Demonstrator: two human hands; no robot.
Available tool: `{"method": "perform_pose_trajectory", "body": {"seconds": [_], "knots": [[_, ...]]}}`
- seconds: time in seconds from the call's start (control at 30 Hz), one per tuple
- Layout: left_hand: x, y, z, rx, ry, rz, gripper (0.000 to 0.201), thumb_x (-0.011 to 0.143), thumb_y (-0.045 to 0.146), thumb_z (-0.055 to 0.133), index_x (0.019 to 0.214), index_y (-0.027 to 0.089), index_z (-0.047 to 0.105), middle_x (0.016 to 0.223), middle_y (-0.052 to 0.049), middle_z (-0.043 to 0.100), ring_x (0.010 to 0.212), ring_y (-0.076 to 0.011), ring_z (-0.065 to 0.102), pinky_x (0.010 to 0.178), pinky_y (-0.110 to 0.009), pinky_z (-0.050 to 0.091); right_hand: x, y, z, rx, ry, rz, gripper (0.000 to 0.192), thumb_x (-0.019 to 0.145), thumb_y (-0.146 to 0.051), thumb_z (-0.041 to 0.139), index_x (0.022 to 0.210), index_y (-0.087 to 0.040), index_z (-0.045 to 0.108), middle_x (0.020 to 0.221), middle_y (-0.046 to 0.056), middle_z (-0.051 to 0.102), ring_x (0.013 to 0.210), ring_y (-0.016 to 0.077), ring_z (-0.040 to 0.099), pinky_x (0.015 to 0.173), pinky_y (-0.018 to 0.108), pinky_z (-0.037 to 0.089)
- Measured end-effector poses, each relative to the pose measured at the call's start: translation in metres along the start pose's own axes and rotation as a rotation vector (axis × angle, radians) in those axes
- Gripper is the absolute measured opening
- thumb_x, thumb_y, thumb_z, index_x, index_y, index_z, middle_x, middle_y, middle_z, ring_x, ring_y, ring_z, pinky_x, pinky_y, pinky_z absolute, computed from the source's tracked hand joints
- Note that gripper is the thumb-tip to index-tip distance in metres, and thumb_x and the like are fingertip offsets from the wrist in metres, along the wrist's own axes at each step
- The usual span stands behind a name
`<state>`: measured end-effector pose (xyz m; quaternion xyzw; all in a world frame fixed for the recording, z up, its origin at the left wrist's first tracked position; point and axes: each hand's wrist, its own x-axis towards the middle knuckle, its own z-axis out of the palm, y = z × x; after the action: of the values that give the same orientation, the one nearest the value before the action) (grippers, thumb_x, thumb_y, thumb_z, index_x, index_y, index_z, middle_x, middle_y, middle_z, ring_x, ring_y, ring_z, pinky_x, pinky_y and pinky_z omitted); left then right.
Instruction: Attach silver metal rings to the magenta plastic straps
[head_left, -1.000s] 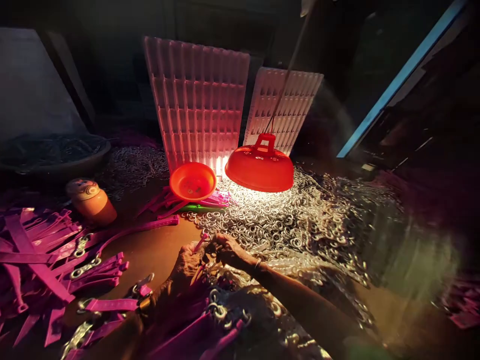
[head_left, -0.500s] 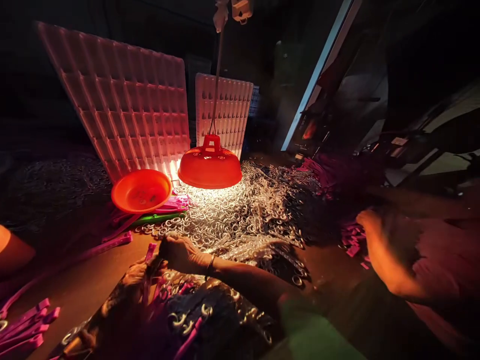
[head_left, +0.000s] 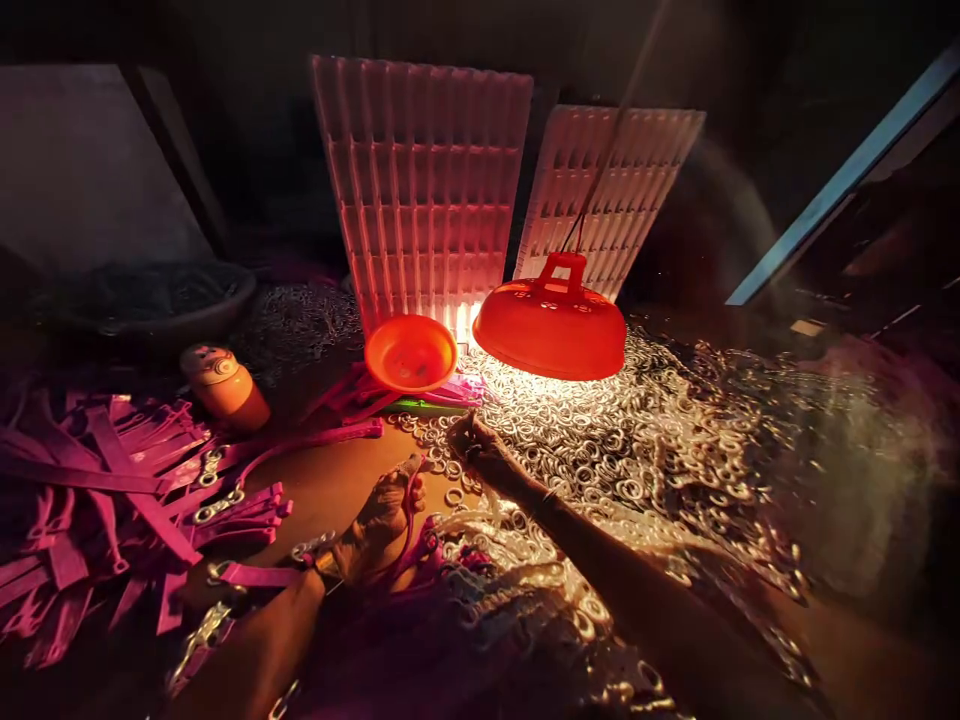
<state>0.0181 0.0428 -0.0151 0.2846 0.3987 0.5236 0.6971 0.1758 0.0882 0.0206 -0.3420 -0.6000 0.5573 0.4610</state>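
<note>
My left hand [head_left: 391,505] is closed around a pink strap [head_left: 409,510], which hangs down from the fingers. Up and to the right, my right hand [head_left: 480,448] reaches the near left edge of a heap of metal rings [head_left: 600,440]. Its fingers are drawn together; whether a ring is between them cannot be made out. A few loose rings [head_left: 454,497] lie on the brown tabletop [head_left: 322,480] between the two hands. Below my right forearm run pale metal chains [head_left: 517,560], with some pink pieces beside them.
A red lamp shade [head_left: 551,325] hangs low over the rings. Left of it are an orange bowl [head_left: 411,355] and a green item [head_left: 427,406]. Pink straps [head_left: 112,470] with chain links pile up at left near an orange bottle [head_left: 229,390]. Ribbed panels [head_left: 427,180] stand behind.
My hands have come apart: the right one has gone forward to the rings, while the left keeps the strap. The view has swung left, and the other person's arm at right is out of sight.
</note>
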Motion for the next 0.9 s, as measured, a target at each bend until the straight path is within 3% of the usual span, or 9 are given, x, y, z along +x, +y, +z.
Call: {"method": "perform_pose_trajectory", "body": {"seconds": [0.17,0.4,0.6,0.8,0.9], "knots": [[-0.012,0.007,0.01,-0.008,0.023,-0.011,0.038,0.058,0.039,0.073,0.071,0.017,0.046,0.052,0.009,0.038,0.044,-0.003,0.027,0.045,-0.02,0.019,-0.019,0.006,0.015,-0.014,-0.05,0.093,0.028,0.084,-0.046,0.052,0.075,-0.021,0.044,0.064,-0.002,0.047,0.047,0.0076,0.035,0.04,0.019,0.028],[-0.024,0.01,0.015,0.155,-0.116,0.015,0.034,0.069,0.042,0.065,0.065,0.019,0.041,0.053,0.008,0.032,0.046,-0.005,0.023,0.046,-0.024,0.016,-0.021,0.012,0.023,0.04,0.039,0.21,0.033,0.087,-0.05,0.037,0.071,-0.021,0.039,0.056,-0.002,0.044,0.045,0.0096,0.036,0.041,0.021,0.031],[-0.023,-0.004,0.005,0.202,-0.142,0.006,0.036,0.074,0.048,0.061,0.068,0.021,0.039,0.053,0.009,0.028,0.046,-0.0063,0.023,0.044,-0.024,0.019,-0.029,0.012,0.021,-0.24,0.012,0.071,0.009,0.07,-0.023,0.045,0.071,-0.021,0.036,0.061,-0.005,0.041,0.05,0.0078,0.035,0.043,0.018,0.03],[-0.028,0.0,0.004,0.328,-0.178,0.092,0.035,0.071,0.046,0.063,0.063,0.021,0.039,0.05,0.009,0.025,0.044,-0.0056,0.021,0.042,-0.023,0.02,-0.027,0.017,0.021,-0.256,-0.03,0.104,0.009,0.074,-0.027,0.043,0.074,-0.02,0.038,0.062,-0.004,0.041,0.049,0.0071,0.036,0.043,0.018,0.034],[-0.032,0.002,0.008,0.362,-0.177,0.092,0.032,0.064,0.043,0.067,0.064,0.018,0.046,0.05,0.008,0.032,0.044,-0.0048,0.024,0.043,-0.022,0.021,-0.021,0.02,0.022,-0.21,-0.059,0.146,0.011,0.076,-0.029,0.044,0.074,-0.019,0.04,0.06,-0.003,0.043,0.047,0.0073,0.04,0.044,0.018,0.036]]}}
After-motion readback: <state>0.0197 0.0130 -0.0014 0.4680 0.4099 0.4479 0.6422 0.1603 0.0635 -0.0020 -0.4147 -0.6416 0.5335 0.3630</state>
